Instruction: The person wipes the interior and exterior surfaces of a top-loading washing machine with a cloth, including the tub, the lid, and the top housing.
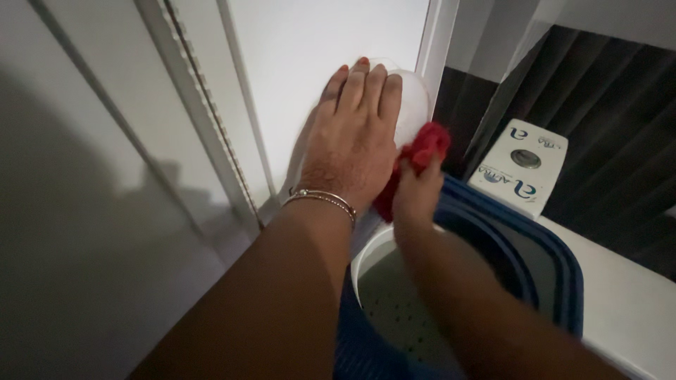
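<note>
Right now a washer point(556, 281) with a blue rim stands open below a frosted window point(324, 63). Its white lid point(415, 105) is tipped up against the frame. The left hand point(352, 134) lies flat on the lid, fingers spread, gripping nothing. The right hand point(417, 193) pinches a bunched red cloth point(426, 144) against the lid's edge. Wiping looks midway; I cannot tell how much is clean.
</note>
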